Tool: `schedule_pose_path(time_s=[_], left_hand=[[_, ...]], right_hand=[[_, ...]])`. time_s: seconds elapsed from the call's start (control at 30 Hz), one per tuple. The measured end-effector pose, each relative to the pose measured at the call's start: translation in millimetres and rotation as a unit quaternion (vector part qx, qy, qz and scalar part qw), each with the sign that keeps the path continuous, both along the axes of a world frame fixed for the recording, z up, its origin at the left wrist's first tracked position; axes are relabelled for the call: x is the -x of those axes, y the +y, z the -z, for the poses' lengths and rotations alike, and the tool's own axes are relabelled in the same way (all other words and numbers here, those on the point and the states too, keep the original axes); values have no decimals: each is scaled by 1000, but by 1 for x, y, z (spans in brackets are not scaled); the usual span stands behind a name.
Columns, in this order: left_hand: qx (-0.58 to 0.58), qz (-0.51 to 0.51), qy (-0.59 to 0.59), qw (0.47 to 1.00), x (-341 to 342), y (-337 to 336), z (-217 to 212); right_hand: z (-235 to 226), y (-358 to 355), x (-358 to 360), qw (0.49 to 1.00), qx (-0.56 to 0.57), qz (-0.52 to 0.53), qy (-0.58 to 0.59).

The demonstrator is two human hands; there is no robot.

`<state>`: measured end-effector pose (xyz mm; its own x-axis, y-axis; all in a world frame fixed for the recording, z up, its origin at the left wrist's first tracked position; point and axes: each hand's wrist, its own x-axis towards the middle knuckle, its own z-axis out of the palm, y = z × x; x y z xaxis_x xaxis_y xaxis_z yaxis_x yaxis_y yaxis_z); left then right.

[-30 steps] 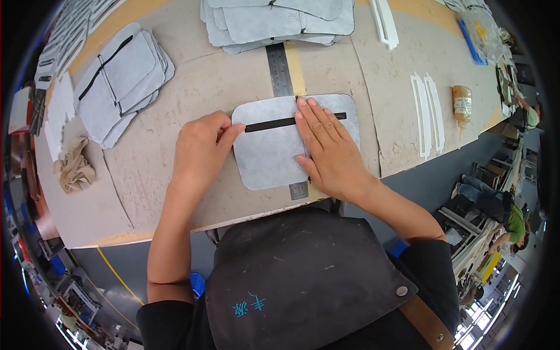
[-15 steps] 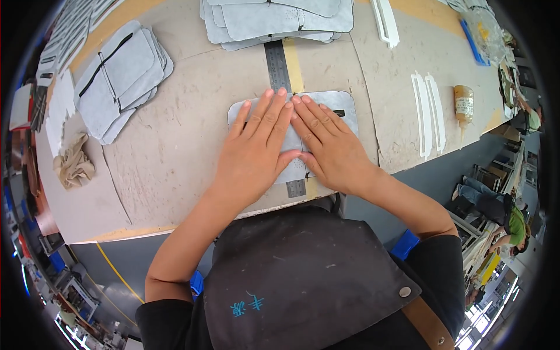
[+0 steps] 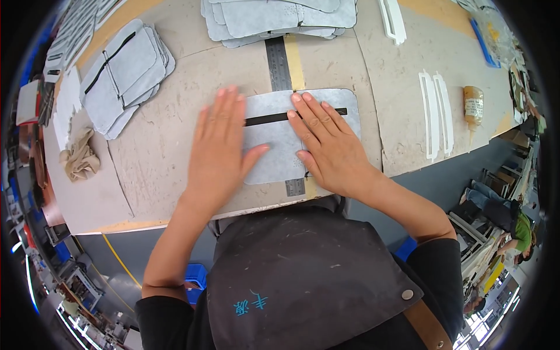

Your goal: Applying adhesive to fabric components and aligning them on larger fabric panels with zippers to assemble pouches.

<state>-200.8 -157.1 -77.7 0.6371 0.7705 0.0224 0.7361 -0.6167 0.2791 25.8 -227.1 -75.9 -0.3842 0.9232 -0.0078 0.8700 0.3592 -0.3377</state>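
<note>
A light grey rounded panel point(image 3: 274, 154) with a black strip across it lies flat near the table's front edge, over a metal ruler point(image 3: 278, 64) fixed to the surface. My right hand point(image 3: 335, 149) rests flat on the panel's right half, fingers stretched out and partly covering the strip. Over the panel's left edge is my left hand point(image 3: 219, 143), fingers straight and slightly blurred, its thumb reaching over the panel. Neither hand grips anything. The panel's left end is hidden beneath the left hand.
Stacks of similar grey panels lie at the far middle point(image 3: 262, 20) and far left. A crumpled beige cloth point(image 3: 80, 156) sits at the left. On the right are white strip frames point(image 3: 430, 116), an amber glue bottle point(image 3: 473, 106) and a blue tool point(image 3: 484, 44). Beyond the right edge, a person in green works.
My left hand has slid left from the panel's middle to its left edge, uncovering the black strip. My right hand stays nearly in place on the panel.
</note>
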Motion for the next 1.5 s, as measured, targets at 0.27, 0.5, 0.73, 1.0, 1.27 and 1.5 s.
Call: schedule_pose_path(time_s=[0.27,0.5,0.73,1.0,1.27,1.5], left_hand=[[68,130,-117,982,-55,-8,8],[37,140,-63,988,-56,-9,8],[36,143,-53,988,-56,-9,4],[30,134,1,991,-56,-9,-3],[5,262,-191,946,-164,-21,-6],[36,372,-289,882,-279,-49,14]], right_hand=[[11,2,-10,1000,-26,-11,10],[7,-5,-24,998,-30,58,-5],[6,-7,-26,996,-47,76,-8],[3,-19,-34,984,-73,111,116],[-11,-100,-104,770,-82,438,458],[-27,-145,-156,530,20,542,652]])
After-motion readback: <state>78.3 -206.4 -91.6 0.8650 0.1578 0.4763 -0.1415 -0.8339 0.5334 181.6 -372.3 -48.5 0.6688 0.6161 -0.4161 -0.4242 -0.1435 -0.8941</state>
